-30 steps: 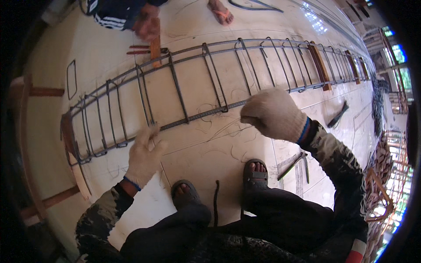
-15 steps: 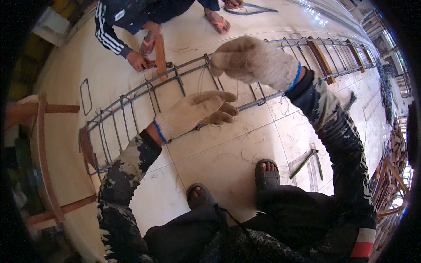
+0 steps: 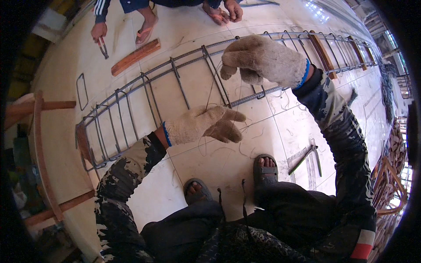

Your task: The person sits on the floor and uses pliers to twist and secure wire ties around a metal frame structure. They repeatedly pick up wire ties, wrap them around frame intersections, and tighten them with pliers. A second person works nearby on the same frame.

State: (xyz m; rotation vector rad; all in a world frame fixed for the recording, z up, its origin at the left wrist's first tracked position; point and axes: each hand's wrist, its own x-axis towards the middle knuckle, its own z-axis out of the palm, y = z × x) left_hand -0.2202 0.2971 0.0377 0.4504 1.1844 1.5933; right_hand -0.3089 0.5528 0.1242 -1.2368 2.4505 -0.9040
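Observation:
Both my hands wear off-white knit gloves with blue cuffs, above a long rebar cage [image 3: 173,65] lying across the floor. My left hand [image 3: 204,125] is at the cage's near side, fingertips stretched forward, with thin tie wire [image 3: 209,94] coming out above and below its grip. Further up and to the right, my right hand [image 3: 265,61] is bent downward over the cage, its fingers closed on a strand of the same wire. Strands run between the two hands in front of a stirrup. The exact pinch points are hidden by the gloves.
Pincers [image 3: 307,158] lie on the tiles by my right foot, among wire scraps. Wood blocks [image 3: 322,55] support the cage; another wood piece [image 3: 136,57] lies beyond it. Across from me, a crouching person holds pliers [image 3: 103,47]. A loose stirrup [image 3: 82,91] and wooden frame [image 3: 41,153] are left.
My right hand has moved slightly right, the left slightly down. The other person has drawn the pliers away leftward, and the wood piece beside the cage now lies angled away from it.

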